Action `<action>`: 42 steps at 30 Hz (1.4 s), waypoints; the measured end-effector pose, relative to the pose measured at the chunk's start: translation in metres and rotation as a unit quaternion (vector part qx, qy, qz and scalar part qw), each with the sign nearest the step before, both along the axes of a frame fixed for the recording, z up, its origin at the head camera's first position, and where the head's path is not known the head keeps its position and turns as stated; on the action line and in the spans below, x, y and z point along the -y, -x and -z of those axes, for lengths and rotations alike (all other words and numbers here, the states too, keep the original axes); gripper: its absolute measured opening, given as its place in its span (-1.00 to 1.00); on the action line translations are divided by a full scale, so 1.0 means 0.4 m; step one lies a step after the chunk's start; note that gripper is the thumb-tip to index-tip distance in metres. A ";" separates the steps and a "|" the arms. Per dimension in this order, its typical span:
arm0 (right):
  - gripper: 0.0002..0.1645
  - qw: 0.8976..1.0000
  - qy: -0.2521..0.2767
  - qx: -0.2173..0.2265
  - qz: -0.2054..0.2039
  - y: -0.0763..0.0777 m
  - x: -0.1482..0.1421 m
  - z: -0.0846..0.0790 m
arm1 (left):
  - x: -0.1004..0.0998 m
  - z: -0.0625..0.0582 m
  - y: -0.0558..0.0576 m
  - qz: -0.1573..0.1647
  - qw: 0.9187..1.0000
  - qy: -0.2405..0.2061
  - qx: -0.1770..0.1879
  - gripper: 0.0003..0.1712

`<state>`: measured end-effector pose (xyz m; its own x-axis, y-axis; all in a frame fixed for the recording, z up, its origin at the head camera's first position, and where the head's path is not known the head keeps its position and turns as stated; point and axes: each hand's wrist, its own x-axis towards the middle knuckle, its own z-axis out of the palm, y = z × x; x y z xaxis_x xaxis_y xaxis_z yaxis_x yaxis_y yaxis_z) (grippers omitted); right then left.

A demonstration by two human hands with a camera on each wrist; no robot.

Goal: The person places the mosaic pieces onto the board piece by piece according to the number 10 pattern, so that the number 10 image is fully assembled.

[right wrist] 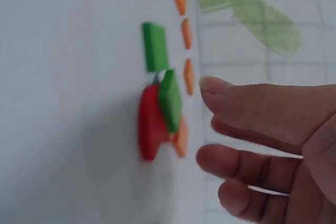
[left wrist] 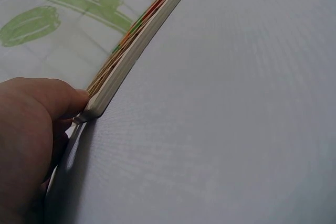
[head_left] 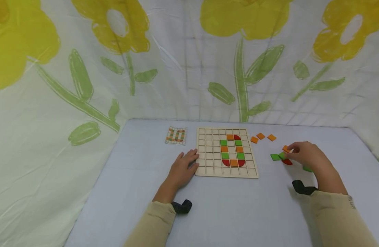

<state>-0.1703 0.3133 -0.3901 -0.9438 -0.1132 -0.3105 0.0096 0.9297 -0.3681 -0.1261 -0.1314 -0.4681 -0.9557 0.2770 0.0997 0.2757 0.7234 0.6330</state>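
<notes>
A square wooden grid board (head_left: pixel 208 170) lies on the table, with orange, green and red pieces set in a ring on its right half. My left hand (head_left: pixel 182 168) rests at the board's left edge, fingers spread and touching it. In the left wrist view the thumb (left wrist: pixel 68 98) meets the board's corner. My right hand (head_left: pixel 308 156) hovers over a small group of loose pieces. There, a green square (right wrist: pixel 169 100) leans on a red rounded piece (right wrist: pixel 149 124), beside another green square (right wrist: pixel 155 46) and an orange one (head_left: pixel 286 149). Nothing shows between the right thumb and fingers.
Several orange squares (head_left: pixel 260 136) lie off the board's upper right corner. A green piece (head_left: pixel 308 168) is partly hidden by the right wrist. Left of the board lies a pattern card (head_left: pixel 176 136). A flower-printed cloth (head_left: pixel 183 68) hangs behind the table.
</notes>
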 end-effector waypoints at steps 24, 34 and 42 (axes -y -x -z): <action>-0.64 0.999 0.043 -0.004 -0.013 -0.017 0.040 0.046 | 0.001 -0.001 0.005 0.009 1.000 0.006 0.004 -0.48; -0.62 0.994 0.106 -0.004 -0.007 0.003 0.101 0.047 | 0.003 0.003 0.004 0.002 1.000 0.007 0.008 -0.48; -0.55 0.994 0.106 0.009 0.000 0.020 0.153 0.054 | 0.002 0.000 0.003 0.007 1.000 0.003 0.009 -0.48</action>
